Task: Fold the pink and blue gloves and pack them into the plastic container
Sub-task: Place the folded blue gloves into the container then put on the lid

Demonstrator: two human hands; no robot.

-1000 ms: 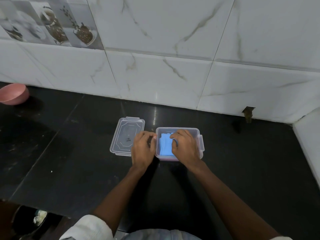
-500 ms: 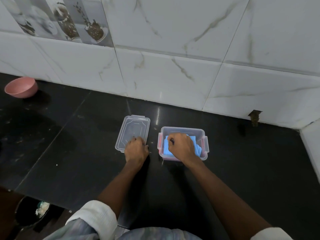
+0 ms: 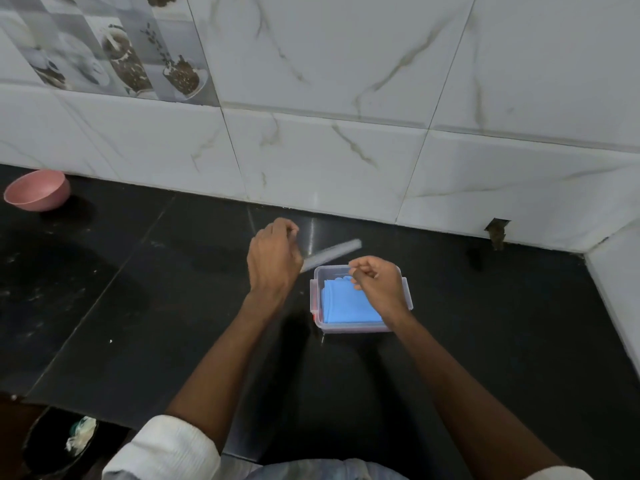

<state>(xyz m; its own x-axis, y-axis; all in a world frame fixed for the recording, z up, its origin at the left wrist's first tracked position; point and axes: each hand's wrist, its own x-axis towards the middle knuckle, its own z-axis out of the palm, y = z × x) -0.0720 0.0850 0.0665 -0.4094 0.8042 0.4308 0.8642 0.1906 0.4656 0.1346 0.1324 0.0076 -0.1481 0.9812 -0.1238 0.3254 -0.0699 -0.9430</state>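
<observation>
A clear plastic container [image 3: 407, 295] with pink side clips stands on the black counter. A folded blue glove [image 3: 343, 304] lies on top inside it; no pink glove shows. My left hand [image 3: 273, 258] is shut on the clear lid [image 3: 334, 252], holding it tilted in the air just left of and behind the container. My right hand [image 3: 375, 282] hovers over the container's far right part, fingers loosely curled with nothing in them, hiding part of the blue glove.
A pink bowl [image 3: 37, 189] sits at the far left against the white tiled wall [image 3: 329, 161]. The tiled wall also turns a corner at the right [image 3: 613, 268]. A dark bin with scraps [image 3: 65, 441] stands below the counter's front edge.
My left hand has picked the lid up off the counter and raised it, tilted, towards the container. My right hand has lifted off the blue glove.
</observation>
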